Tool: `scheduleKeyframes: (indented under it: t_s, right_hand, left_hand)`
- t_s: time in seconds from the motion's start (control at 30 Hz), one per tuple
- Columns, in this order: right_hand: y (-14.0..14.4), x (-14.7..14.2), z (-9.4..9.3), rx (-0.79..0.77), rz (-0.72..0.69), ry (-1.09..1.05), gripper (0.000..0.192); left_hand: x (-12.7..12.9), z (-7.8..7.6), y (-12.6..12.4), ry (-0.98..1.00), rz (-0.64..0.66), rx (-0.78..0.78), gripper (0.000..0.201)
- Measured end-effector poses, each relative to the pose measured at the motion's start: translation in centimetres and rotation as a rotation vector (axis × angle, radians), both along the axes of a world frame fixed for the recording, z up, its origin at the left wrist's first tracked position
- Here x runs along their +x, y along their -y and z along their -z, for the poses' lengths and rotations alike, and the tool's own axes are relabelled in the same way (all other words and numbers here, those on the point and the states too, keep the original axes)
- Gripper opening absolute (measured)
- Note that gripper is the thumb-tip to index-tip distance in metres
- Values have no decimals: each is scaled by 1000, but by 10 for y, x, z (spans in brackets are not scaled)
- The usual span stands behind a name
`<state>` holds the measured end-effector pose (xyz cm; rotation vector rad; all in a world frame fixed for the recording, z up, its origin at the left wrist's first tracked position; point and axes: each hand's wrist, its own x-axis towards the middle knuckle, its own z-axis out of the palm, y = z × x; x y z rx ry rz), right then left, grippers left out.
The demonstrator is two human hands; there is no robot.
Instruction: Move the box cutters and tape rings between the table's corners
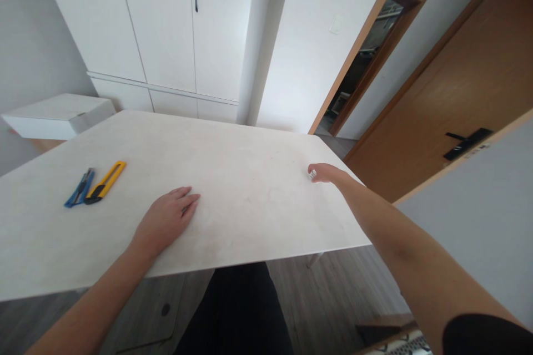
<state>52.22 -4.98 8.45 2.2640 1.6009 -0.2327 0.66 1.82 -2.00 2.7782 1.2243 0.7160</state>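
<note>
My left hand (166, 219) lies flat, palm down, on the pale table (233, 155), fingers together and holding nothing. My right hand (322, 172) reaches out to the table's far right edge, its fingers curled around a small white object (312, 175) that I cannot make out. A yellow box cutter (106, 181) and a blue box cutter (79, 188) lie side by side at the left of the table, well away from both hands.
A white box (58, 115) stands behind the table's left corner. White cupboards (166, 28) fill the back wall. A brown door (458, 94) with a black handle is at the right, beside an open doorway (366, 61).
</note>
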Motion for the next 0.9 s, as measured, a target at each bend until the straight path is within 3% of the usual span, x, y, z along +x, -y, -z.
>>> scheduleKeyframes:
  t_s: [0.17, 0.27, 0.4, 0.53, 0.7, 0.9]
  right_hand:
    - [-2, -1, 9, -7, -11, -20, 46]
    - [-1, -2, 5, -14, 22, -23, 60]
    - [5, -12, -10, -29, 105, 51, 81]
    - [1, -42, -31, 15, 119, 164, 71]
    - [-35, -125, -38, 155, -101, 68, 34]
    - [-86, -300, -26, 141, -413, -250, 25]
  left_hand:
    - [-1, 0, 0, 9, 5, -6, 52]
    - [-1, 0, 0, 0, -2, 3, 51]
    - [0, 1, -1, -19, -2, 16, 50]
    - [2, -3, 2, -19, -21, 12, 46]
    - [5, -16, 13, -18, -48, -29, 36]
    - [5, -19, 15, 59, -32, -72, 31]
